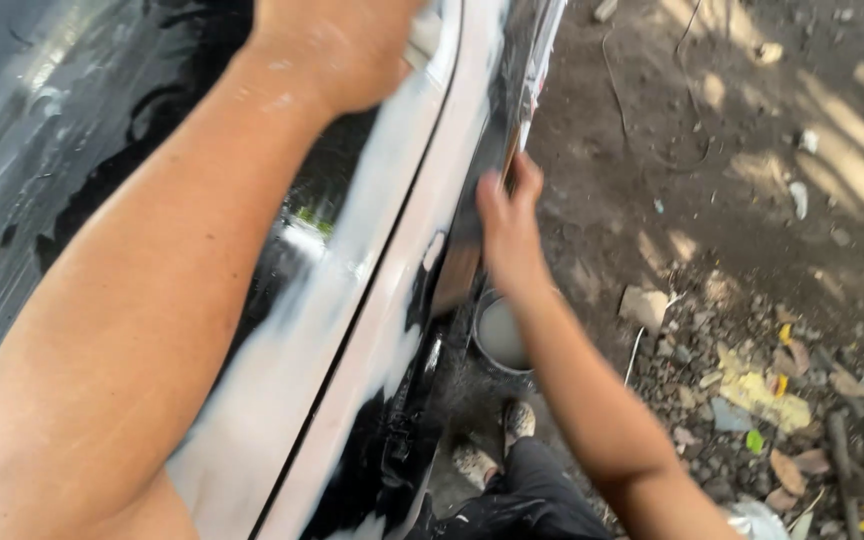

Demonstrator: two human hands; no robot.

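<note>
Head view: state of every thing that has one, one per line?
Car panel: wet, partly coated in white foam.
Left hand: pressed on panel, gripping something pale, blurred.
Right hand: fingers resting on the panel edge.
Bucket: upright on the ground, holding murky water.
Shoes: dirty, planted on ground.

Your left hand (337,45) presses a pale cloth (424,35) on the wet, black, foam-streaked car body panel (372,330); your right hand (508,225) rests against its side edge.

I see daylight, dappled sun patches on the dirt ground (752,180) upper right; the left hand (337,45) smears with motion blur, and glare streaks the wet car panel (42,120).
</note>
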